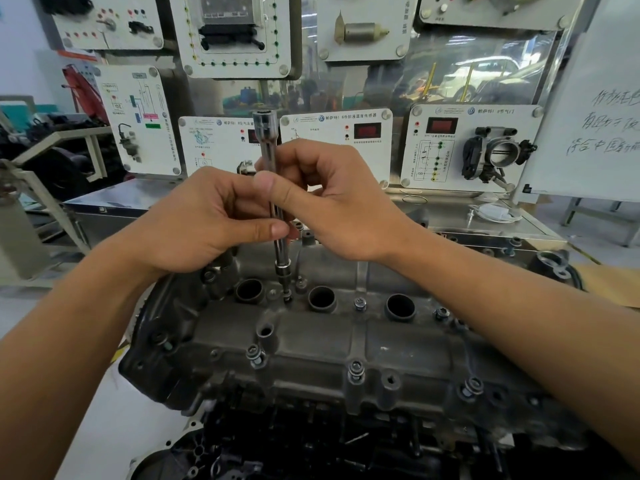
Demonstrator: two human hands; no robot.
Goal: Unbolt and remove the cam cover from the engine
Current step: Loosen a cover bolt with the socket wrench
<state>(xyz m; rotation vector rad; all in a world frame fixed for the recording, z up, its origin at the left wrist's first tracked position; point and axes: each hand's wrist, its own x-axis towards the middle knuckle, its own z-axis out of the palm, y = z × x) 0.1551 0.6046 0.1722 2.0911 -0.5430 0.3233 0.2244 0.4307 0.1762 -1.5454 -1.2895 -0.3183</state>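
Pinching the slim chromed extension bar point(268, 147) upright, left hand point(201, 223) below right hand point(332, 202), I have its tip on a bolt point(286, 298) in the rough, grey cast cam cover point(346, 337).

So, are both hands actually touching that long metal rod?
Touching. The head view shows the left hand pinching the rod low on its shaft, the right hand pinching it higher up.

The left hand point(204, 220) and the right hand point(336, 202) are bare and ungloved. The left forearm point(69, 323) and right forearm point(519, 306) are uncovered as far as they show. The fingers point(301, 152) are sturdy, with short trimmed nails. Fine creases cross the knuckles and the wrists.
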